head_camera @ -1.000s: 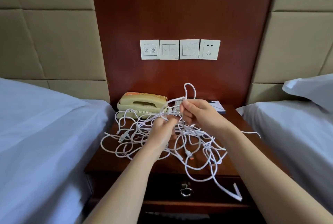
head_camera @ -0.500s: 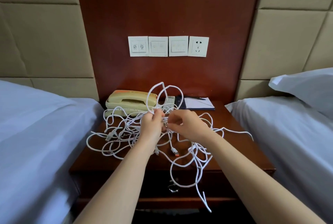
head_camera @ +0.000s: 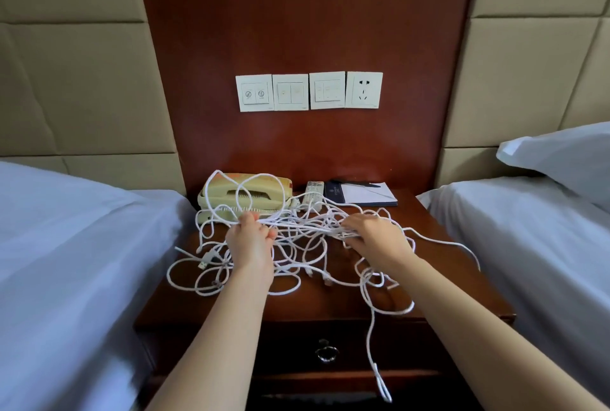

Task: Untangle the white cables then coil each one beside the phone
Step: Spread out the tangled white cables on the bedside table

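Head view: a dark reddish-brown wooden nightstand [head_camera: 313,306] stands between two beds, and both bare forearms reach over it.
Cables: the tangled white cables [head_camera: 305,222] are spread over most of the nightstand top. Loose loops rise in front of the phone, and one end hangs over the front edge past the drawer.
Left hand [head_camera: 251,242]: its fingers are curled tight round a bunch of strands, just in front of the phone.
Right hand [head_camera: 373,239]: its fingers are bent and clamped on strands at the right of the heap. A few strands run nearly straight between the two hands.
Phone: the cream corded desk phone [head_camera: 254,194] sits at the back left of the top, and cable loops cross its front.
Plug: a white USB connector [head_camera: 206,259] lies on the wood, left of the left wrist.
Writing: the orange strip on top of the phone, the small emblem on the dark blue notepad folder [head_camera: 335,192] and the round symbols on the leftmost of the white wall switch plates [head_camera: 254,93] are all too small to read.
Other items: a white remote control [head_camera: 313,191] lies between the phone and the folder, and a dark pen [head_camera: 359,184] lies across the pad.
Wall: a white power socket [head_camera: 364,90] ends the row of plates on the right.
Drawer: a metal ring pull [head_camera: 326,353] hangs at its centre.
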